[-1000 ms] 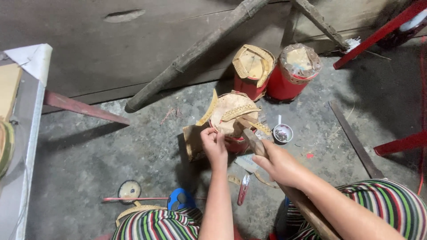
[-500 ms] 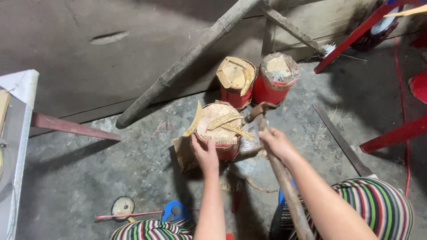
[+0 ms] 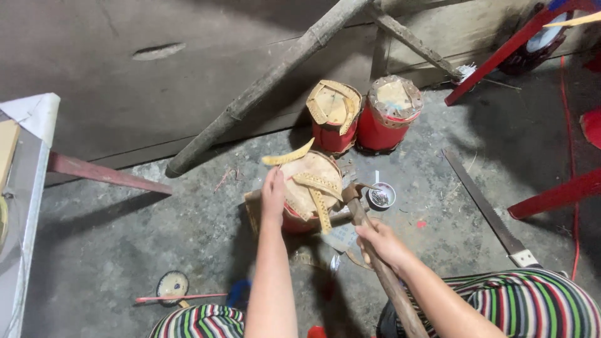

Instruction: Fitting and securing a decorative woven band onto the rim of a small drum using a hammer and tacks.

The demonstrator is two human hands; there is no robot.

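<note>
One small red drum (image 3: 308,199), tan skin on top with loose hide strips across it, stands on the concrete floor (image 3: 156,250) directly ahead of the person. Left hand (image 3: 273,193): nearer, fingers resting flat on the drum's left rim. Right hand (image 3: 383,243): closed around a wooden hammer handle (image 3: 391,281), long axis running from the lap up-left to the drum's right edge. Two more red drums (image 3: 366,112) stand just beyond. Small metal bowl (image 3: 380,196) to the right; long saw (image 3: 485,209) further right.
</note>
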